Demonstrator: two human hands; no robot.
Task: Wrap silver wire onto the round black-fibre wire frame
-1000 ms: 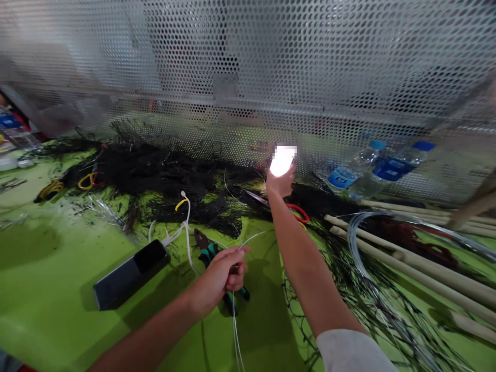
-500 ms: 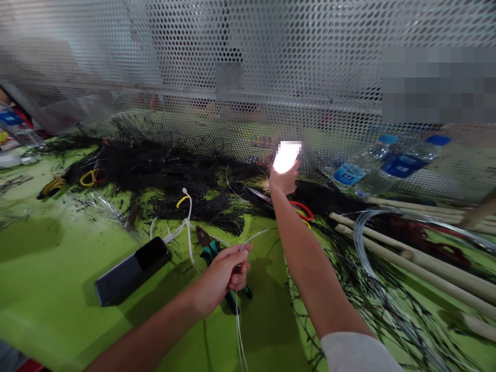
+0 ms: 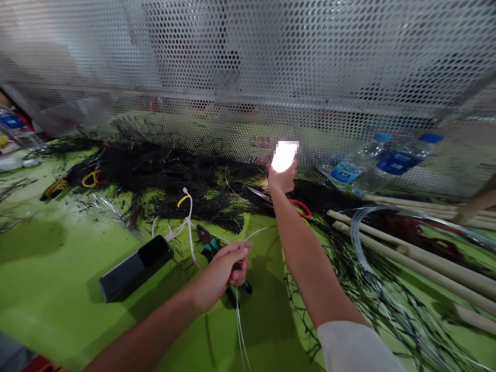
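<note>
I watched my left hand (image 3: 232, 263) pinch clear strands (image 3: 239, 328) between its fingers (image 3: 237, 278) above the pliers (image 3: 207, 244) on the desk (image 3: 50, 279), seemingly to keep them bundled, while my right hand (image 3: 283, 181), fingers curled, held a glowing phone-like device (image 3: 284, 158) facing me, probably for viewing.

My green tabletop (image 3: 58, 279) is kinda packed: two blue-capped water bottles (image 3: 399, 163) over on the right by a perforated metal panel (image 3: 186, 57), another bottle (image 3: 11, 121) way off to my left, a dark power bank (image 3: 134, 270) with a white cable (image 3: 190, 217) plugged in, plus pale wooden poles (image 3: 426, 258) lying to my right.
</note>
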